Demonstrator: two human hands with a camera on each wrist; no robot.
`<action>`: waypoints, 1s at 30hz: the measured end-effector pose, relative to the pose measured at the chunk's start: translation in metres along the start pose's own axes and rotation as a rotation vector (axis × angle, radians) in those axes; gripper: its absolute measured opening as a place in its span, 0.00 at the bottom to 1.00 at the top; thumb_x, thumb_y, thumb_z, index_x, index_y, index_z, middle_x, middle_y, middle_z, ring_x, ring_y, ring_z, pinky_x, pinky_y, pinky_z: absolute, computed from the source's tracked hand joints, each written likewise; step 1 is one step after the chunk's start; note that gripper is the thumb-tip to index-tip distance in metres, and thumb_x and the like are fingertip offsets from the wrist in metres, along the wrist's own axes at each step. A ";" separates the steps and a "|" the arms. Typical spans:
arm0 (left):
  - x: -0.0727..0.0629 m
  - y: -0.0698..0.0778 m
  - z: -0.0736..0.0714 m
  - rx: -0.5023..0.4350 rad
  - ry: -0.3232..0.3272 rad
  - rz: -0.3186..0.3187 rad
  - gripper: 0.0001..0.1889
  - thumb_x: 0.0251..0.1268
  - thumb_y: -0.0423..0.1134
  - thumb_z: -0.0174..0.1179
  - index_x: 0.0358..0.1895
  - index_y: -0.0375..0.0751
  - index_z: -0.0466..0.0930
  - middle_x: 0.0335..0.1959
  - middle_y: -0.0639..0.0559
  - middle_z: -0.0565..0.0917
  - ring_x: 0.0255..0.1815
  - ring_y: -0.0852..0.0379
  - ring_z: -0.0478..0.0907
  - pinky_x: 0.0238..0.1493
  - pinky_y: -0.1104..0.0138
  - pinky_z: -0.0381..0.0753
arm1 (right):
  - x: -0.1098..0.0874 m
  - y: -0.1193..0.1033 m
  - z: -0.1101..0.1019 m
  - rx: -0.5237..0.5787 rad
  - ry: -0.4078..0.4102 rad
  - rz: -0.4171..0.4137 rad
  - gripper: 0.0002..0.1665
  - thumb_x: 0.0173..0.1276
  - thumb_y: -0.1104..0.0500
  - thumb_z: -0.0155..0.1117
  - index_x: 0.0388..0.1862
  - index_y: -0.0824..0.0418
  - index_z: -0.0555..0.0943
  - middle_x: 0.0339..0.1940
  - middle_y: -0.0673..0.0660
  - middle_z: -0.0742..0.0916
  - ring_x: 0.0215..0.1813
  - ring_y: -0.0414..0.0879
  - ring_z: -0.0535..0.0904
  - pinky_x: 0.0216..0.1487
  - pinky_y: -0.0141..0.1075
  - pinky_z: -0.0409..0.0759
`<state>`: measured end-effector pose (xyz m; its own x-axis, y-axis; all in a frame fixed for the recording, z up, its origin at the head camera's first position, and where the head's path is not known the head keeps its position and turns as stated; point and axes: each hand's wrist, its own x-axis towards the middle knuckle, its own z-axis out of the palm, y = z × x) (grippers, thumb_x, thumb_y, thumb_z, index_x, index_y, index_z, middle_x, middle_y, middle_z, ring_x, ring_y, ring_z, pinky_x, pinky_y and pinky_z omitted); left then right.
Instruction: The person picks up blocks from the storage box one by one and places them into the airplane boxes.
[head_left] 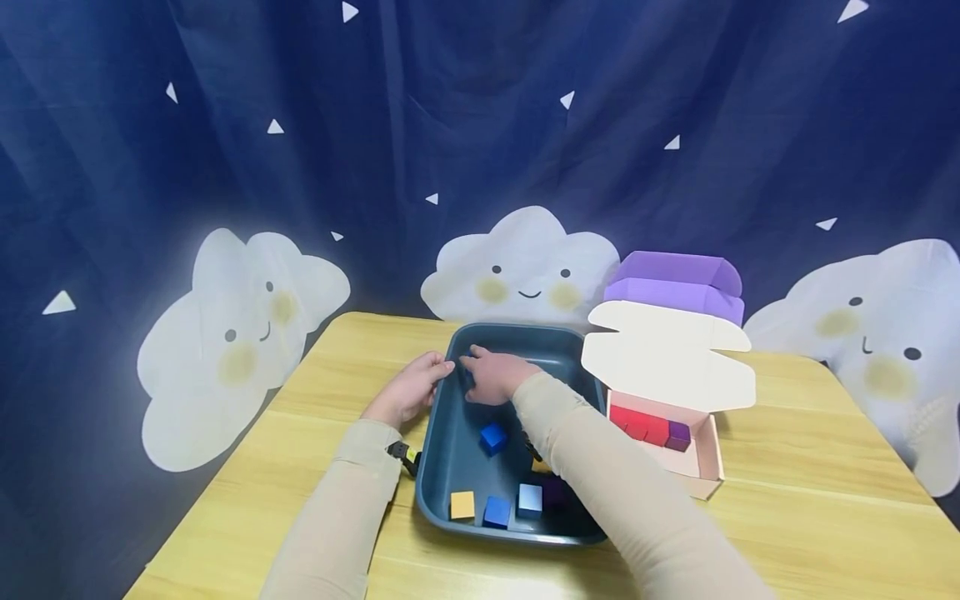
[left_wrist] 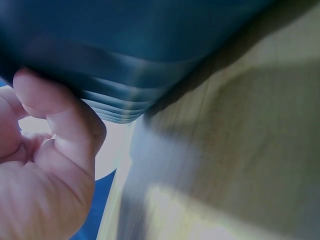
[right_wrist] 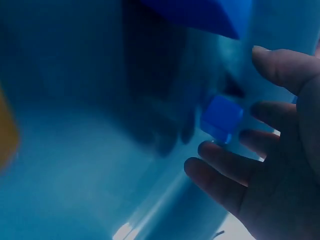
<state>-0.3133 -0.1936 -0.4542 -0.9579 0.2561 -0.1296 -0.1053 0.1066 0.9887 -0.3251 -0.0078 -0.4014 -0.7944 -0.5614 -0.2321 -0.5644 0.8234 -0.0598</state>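
Observation:
My left hand (head_left: 411,390) holds the left rim of a dark blue-green plastic tray (head_left: 433,450); in the left wrist view its fingers (left_wrist: 60,107) meet the tray's outer wall. Inside the tray, my right hand (head_left: 497,377) reaches toward the far left corner. Its fingers are spread beside a small blue cube (right_wrist: 221,119), with a gap between thumb and cube. Another blue cube (head_left: 493,438) sits mid-tray. Along the near side are a yellow-orange cube (head_left: 462,505), a blue cube (head_left: 497,512) and a pale blue cube (head_left: 529,500). My right sleeve partly hides a dark purple cube and another yellow one.
Right of the tray stands an open cardboard box (head_left: 707,458), its white-lined lid (head_left: 667,358) raised. It holds a row of red cubes (head_left: 639,423) and a purple cube (head_left: 678,436). A black cable plug (head_left: 405,457) hangs at my left wrist. A dark blue curtain (head_left: 480,100) backs the wooden table (head_left: 810,450).

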 end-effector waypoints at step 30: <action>0.001 -0.002 0.001 -0.010 0.010 -0.005 0.11 0.82 0.43 0.48 0.45 0.37 0.68 0.23 0.52 0.71 0.18 0.58 0.66 0.23 0.68 0.68 | -0.036 0.012 -0.009 -0.081 0.030 -0.146 0.09 0.71 0.62 0.65 0.47 0.55 0.86 0.42 0.50 0.87 0.40 0.45 0.81 0.50 0.39 0.81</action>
<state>-0.3136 -0.1925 -0.4562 -0.9601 0.2456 -0.1335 -0.1124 0.0980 0.9888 -0.3054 0.0219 -0.3846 -0.7084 -0.6775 -0.1978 -0.6894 0.7243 -0.0117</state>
